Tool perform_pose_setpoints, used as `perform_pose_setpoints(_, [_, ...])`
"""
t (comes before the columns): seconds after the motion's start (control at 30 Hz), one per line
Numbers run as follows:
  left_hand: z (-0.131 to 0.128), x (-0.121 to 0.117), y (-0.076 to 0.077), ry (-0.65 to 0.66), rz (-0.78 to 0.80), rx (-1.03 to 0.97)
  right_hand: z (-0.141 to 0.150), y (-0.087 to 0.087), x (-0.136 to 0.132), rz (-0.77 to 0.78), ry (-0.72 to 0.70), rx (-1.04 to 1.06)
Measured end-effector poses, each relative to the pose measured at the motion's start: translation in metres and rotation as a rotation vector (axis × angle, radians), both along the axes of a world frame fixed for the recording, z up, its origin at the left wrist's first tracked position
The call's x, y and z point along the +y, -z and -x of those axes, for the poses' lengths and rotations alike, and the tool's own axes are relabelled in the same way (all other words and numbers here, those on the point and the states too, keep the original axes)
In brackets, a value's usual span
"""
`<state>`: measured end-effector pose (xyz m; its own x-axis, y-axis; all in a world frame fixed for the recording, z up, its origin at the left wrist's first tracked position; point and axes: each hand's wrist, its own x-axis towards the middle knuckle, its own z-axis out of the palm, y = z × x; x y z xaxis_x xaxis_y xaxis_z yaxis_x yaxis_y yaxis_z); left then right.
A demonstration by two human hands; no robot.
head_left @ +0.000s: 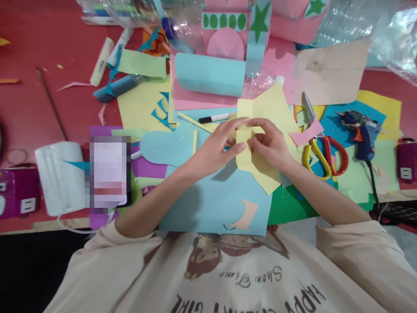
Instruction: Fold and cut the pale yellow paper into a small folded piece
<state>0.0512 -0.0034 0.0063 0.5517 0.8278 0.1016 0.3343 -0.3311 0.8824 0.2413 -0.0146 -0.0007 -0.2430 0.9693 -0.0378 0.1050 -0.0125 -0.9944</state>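
Both my hands meet over a pale yellow paper sheet [272, 106] in the middle of the table. My left hand [216, 148] has its fingers stretched forward, pinching the paper's folded upper edge. My right hand [272, 145] is curled, with thumb and fingers closed on the same fold. The yellow sheet lies tilted over a large light blue sheet [211, 200]. A black marker [215, 118] lies just beyond my left fingertips.
Red-and-yellow scissors [321, 152] and a blue glue gun [360, 130] lie to the right. A rolled blue paper tube [210, 74], pink paper castle pieces [228, 26], glue sticks [101, 61], a phone [109, 171] and a white mask [60, 176] surround the work area on a red table [39, 100].
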Motion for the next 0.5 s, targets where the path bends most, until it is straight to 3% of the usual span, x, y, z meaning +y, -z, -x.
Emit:
perform_pose_setpoints(0.1, [-0.019, -0.002, 0.025, -0.084, 0.029, -0.239, 0.002, -0.001, -0.003, -0.009, -0.044, 0.012])
perform_pose_setpoints(0.17, [-0.021, -0.004, 0.034, -0.116, 0.033, -0.324, 0.003, -0.002, -0.005, -0.022, -0.067, -0.002])
perform_pose_setpoints(0.3, [-0.017, -0.003, 0.037, -0.112, 0.09, -0.405, 0.003, 0.0, -0.007, -0.078, -0.073, -0.071])
perform_pose_setpoints(0.4, [-0.016, -0.002, 0.036, -0.136, 0.116, -0.358, 0.002, -0.001, -0.004, -0.12, 0.001, -0.162])
perform_pose_setpoints(0.5, [-0.016, -0.002, 0.036, -0.141, 0.128, -0.311, -0.003, -0.015, -0.005, -0.139, 0.052, -0.288])
